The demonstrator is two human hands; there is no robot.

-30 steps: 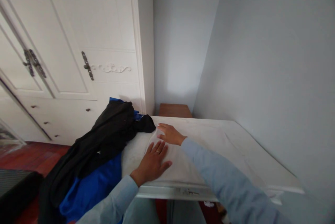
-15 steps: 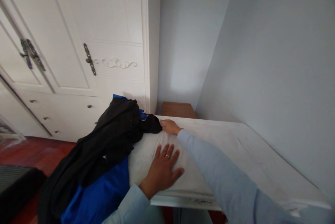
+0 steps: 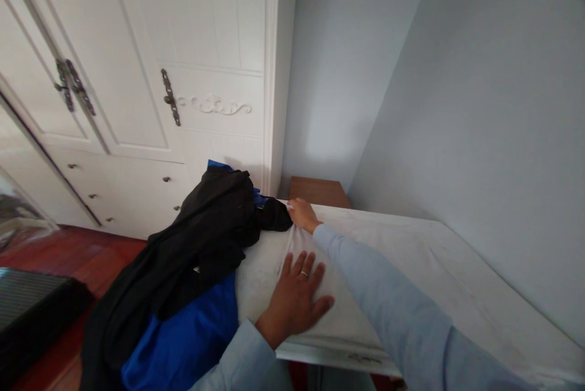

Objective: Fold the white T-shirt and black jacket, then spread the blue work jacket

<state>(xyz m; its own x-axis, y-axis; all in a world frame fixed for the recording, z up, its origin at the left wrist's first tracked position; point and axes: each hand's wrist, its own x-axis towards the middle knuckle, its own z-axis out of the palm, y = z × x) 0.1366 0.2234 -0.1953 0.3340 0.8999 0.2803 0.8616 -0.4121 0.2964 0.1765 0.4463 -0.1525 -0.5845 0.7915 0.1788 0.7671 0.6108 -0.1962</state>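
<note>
A thin white cloth cover is spread over the table top. My left hand, with a ring on one finger, lies flat on it, palm down and fingers spread. Near the far edge, my right hand has its fingers closed on a fold of the cover, and creases run from there toward my left hand. A black garment is heaped on the left end of the table and hangs down, its tip close beside my right hand. Blue fabric shows under and beside the black garment.
A white wardrobe with dark metal handles and drawers stands behind on the left. A brown wooden box-like piece sits in the corner past the table. Grey walls border the right. A black flat-topped object rests on the red wood floor.
The view has turned slightly left, so everything appears further right. My right hand has tilted a little, and the creases in the cover beneath it look sharper. My left hand stays flat.
</note>
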